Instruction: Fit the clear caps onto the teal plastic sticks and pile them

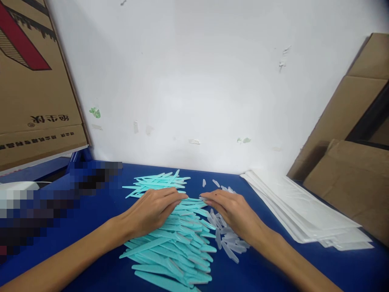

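Note:
My left hand [158, 207] is closed in a pinch above the pile of turquoise eyebrow razors [173, 247]. A turquoise razor seems to be in its fingers, mostly hidden by the hand. Opposite it, my right hand [229, 205] pinches a small translucent blade cap at its fingertips. A narrow gap separates the two sets of fingertips. Loose translucent caps [232, 241] lie under and beside my right hand, to the right of the razors. Behind my left hand is a smaller heap of turquoise razors [154, 182].
White flat bags [306, 211] are stacked on the blue table [100, 259] at the right. Cardboard boxes stand at the left [36, 93] and right [349, 182]. A white wall [194, 81] rises behind the table. A blurred patch covers part of the left side.

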`<state>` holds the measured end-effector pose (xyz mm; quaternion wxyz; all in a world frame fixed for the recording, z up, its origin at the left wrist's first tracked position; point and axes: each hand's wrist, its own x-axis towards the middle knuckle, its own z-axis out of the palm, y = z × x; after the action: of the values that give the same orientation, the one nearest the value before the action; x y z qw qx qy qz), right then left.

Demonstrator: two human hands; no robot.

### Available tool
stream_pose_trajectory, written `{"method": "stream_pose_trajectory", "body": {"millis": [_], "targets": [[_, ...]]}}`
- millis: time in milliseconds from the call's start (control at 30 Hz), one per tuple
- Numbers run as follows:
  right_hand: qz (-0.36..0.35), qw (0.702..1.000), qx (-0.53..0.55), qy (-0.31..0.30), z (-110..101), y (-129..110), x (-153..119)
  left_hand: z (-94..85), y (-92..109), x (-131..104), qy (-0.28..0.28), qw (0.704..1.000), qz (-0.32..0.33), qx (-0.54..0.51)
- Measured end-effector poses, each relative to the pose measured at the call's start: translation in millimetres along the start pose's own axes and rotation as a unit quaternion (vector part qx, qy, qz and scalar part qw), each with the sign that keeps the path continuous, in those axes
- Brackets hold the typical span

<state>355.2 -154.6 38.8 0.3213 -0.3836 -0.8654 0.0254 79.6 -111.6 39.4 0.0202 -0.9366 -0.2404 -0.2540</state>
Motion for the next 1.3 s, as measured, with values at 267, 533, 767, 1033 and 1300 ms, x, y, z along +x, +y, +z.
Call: {"method": "stream_pose_trajectory", "body": {"millis": [267,533,767,1033,1300], "targets": [[-0.037,0.998,0.053,0.028,7.0,-15.3,1.0,6.0,8.3,-2.4,0.048,0.997,0.053,-0.025],[0.001,0.998,-0.046,0.037,2.6,-19.4,2.8,7.1,11.4,1.7,0.112,0.993,0.031,0.0],[0.039,0.989,-0.137,-0.03,-7.1,5.5,2.8,0.9,-23.5,-2.2,0.036,0.988,-0.118,0.091],[-0.053,0.981,-0.122,-0.138,3.7,13.8,3.3,0.2,-21.1,-0.8,0.013,0.992,-0.108,0.067],[-0.082,0.975,-0.175,-0.114,-1.4,13.5,4.3,9.1,-1.3,-0.6,-0.079,0.995,-0.046,0.031]]}}
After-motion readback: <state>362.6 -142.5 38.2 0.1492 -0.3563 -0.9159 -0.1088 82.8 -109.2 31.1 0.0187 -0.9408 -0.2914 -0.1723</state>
